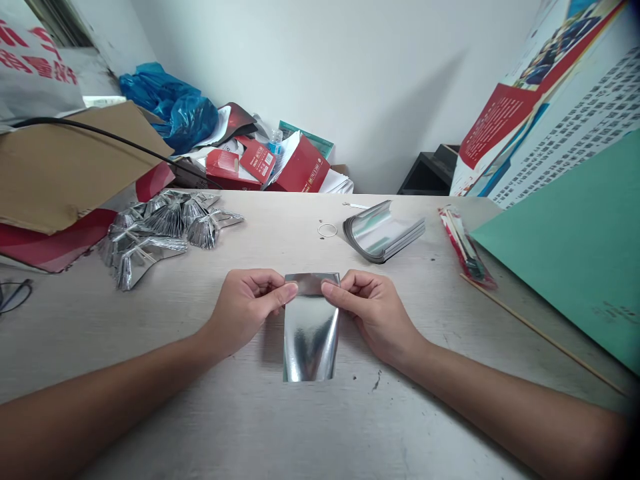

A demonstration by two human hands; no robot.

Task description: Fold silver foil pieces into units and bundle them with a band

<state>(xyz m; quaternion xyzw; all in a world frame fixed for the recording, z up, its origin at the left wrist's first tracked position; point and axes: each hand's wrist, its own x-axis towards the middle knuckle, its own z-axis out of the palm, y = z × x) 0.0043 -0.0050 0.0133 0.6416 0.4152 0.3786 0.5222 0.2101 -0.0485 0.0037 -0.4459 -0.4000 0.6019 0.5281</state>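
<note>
A rectangular sheet of shiny silver foil paper (311,340) is held above the middle of the table, its far end folded over in a narrow strip. My left hand (250,308) pinches the left end of that fold, thumb on top. On the opposite side my right hand (373,310) grips the fold's right end the same way. Fingers beneath the sheet are partly hidden. Beyond my hands lies a curled stack of silver sheets (395,237). Several pleated silver foil pieces (165,223) are heaped at the left.
A thin wooden stick (545,335) and a plastic packet (465,247) lie at the right beside a leaning green board (575,247). A white ring (327,230) sits behind the sheet. Cardboard (75,167), a blue bag (170,103) and red boxes (300,167) crowd the back left.
</note>
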